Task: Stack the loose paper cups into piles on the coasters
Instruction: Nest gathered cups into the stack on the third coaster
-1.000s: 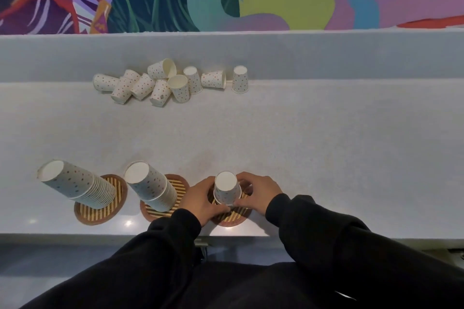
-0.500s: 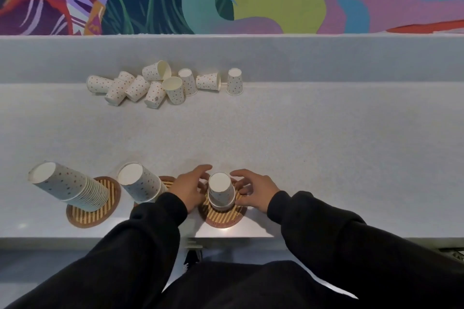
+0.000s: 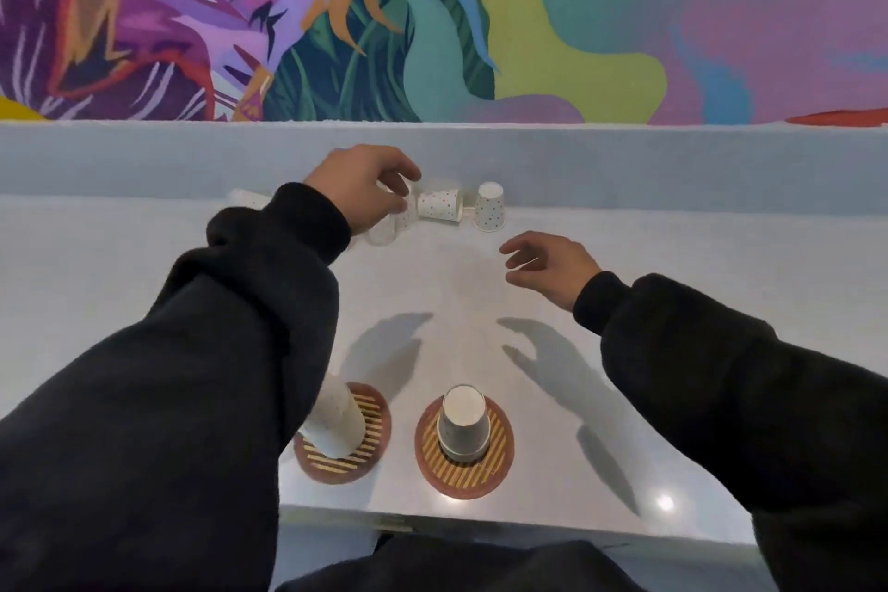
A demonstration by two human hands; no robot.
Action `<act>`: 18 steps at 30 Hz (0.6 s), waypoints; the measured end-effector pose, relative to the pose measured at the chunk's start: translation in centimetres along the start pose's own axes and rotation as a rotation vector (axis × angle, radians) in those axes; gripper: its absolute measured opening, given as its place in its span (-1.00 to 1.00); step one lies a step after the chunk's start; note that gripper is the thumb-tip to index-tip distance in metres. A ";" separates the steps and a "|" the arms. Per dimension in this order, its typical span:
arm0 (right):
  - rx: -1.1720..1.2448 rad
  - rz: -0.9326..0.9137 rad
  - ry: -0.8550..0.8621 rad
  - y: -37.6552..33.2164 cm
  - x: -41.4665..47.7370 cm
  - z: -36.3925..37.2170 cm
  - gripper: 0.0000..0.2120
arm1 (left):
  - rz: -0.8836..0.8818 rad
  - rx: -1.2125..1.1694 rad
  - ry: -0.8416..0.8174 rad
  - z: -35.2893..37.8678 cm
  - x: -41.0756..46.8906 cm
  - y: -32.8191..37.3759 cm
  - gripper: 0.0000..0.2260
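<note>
Fingers (image 3: 399, 166) of the left hand (image 3: 358, 188) curl down over the loose cups (image 3: 439, 205) — blur hides whether one is gripped. Right hand (image 3: 552, 267) hovers just nearer than those cups, fingers loosely bent, holding nothing. Well nearer than the cups — two coasters (image 3: 499, 452), each carrying a stack (image 3: 463, 428).

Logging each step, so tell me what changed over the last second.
Both grips let go of the short cup stack on the near coaster and reached to the back: left grip now over the loose cups, right grip open, short of them. Whether the left holds a cup is blurred. The stack stayed on its coaster.
</note>
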State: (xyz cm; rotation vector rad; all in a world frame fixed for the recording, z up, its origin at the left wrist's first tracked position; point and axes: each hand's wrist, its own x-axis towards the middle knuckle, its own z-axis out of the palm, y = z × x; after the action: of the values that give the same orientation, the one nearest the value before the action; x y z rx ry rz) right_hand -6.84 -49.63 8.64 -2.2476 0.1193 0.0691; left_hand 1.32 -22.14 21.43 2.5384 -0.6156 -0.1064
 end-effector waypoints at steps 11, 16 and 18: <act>-0.080 0.027 0.051 -2.6 11.9 1.8 -0.68 | -0.163 0.255 -0.105 0.6 10.3 -10.3 -0.62; -0.273 0.076 -0.095 -3.4 17.3 4.9 -0.49 | -0.188 0.337 -0.226 4.0 12.2 -14.0 -0.57; -0.309 0.132 -0.160 -3.4 19.5 6.4 -0.47 | -0.221 0.296 -0.280 5.4 13.1 -15.2 -0.52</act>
State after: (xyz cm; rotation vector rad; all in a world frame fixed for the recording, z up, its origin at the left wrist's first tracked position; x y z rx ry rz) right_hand 12.87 -43.77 5.46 -2.5284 0.1805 0.3588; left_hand 18.15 -18.93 9.69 2.9009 -0.4799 -0.4892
